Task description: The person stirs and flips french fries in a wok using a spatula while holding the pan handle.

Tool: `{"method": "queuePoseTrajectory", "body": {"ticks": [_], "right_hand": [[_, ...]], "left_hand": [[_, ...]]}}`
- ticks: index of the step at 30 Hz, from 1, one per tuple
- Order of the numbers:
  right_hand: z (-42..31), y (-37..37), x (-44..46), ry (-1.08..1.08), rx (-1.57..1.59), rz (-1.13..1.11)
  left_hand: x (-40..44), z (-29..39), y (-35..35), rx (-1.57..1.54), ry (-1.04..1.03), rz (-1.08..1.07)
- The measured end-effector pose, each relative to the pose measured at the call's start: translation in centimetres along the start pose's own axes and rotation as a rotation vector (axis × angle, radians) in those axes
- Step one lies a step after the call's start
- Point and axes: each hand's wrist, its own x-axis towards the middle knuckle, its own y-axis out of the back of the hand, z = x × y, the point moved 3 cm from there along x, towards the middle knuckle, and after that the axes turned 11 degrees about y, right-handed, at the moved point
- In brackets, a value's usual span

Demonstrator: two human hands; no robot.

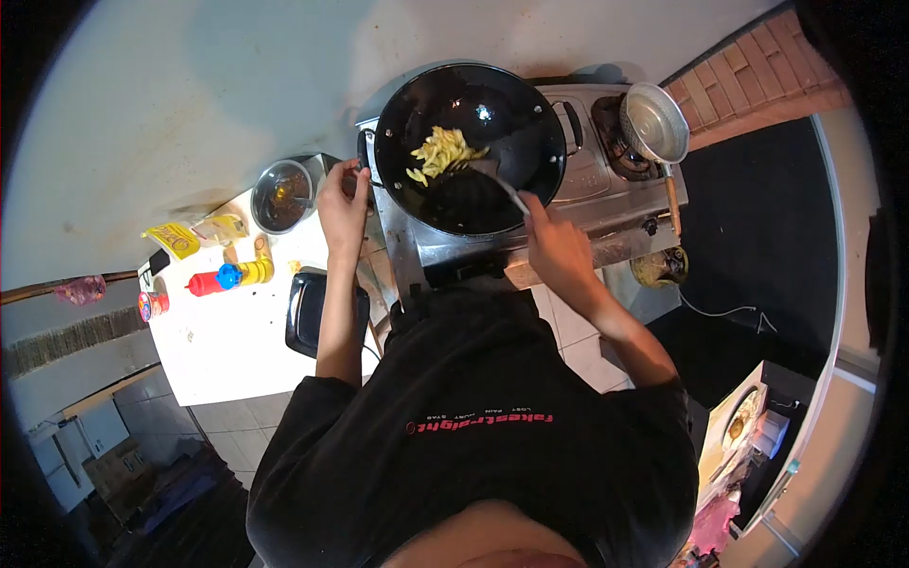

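Note:
A large black wok (454, 93) stands on the gas stove, with pale yellow, sliced pieces of food (445, 151) gathered left of its middle. My left hand (343, 201) is closed on the wok's left handle (365, 151); its fingertips are partly hidden there. With my right hand (557, 241) I grip a metal spatula (512, 196), whose blade sits inside the wok at the right edge of the food. The end of the spatula's handle is covered by my fingers.
Right of the wok, a metal pan (655, 123) with a wooden handle rests on the second burner. On the white table (227, 350) at left stand a clear bowl (282, 197), a red bottle (203, 284), a yellow bottle (254, 273), a yellow packet (173, 239) and a black tray (305, 312).

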Motion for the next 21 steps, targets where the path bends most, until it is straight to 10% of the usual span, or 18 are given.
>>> {"method": "queuePoseTrajectory", "body": {"ticks": [21], "right_hand": [[-1.6,0.4,3.0,0.026,0.236,0.307]], "left_hand": [[0.0,0.5,0.2,0.014,0.035,-0.003]]}}
